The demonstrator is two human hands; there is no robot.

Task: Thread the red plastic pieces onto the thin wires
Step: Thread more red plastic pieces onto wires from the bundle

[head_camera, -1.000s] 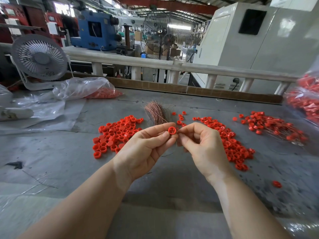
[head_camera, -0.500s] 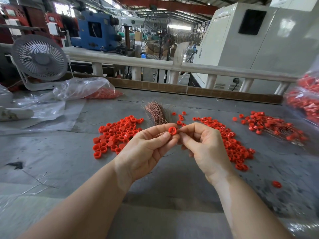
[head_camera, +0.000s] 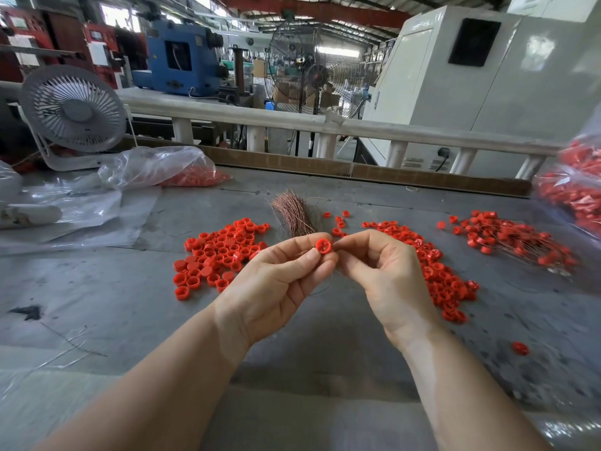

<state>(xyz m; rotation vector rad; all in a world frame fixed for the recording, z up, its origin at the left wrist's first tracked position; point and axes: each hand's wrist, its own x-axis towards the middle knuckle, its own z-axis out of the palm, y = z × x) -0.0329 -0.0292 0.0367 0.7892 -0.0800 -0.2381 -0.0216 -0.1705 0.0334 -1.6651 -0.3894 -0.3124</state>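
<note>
My left hand pinches a small red plastic cap between thumb and forefinger, above the table's middle. My right hand is right beside it, fingertips pinched on a thin wire at the cap's right side; the wire is barely visible. A bundle of copper-coloured thin wires lies just behind the hands. Loose red caps form one pile on the left and another on the right. Caps threaded on wires lie at the far right.
The grey table carries clear plastic bags holding red pieces at the back left, a white desk fan, and a bag of red pieces at the right edge. One stray cap lies near my right forearm.
Both hands stay together over the table's middle with the cap between them. My right hand's fingers have shifted slightly at the cap's side.
</note>
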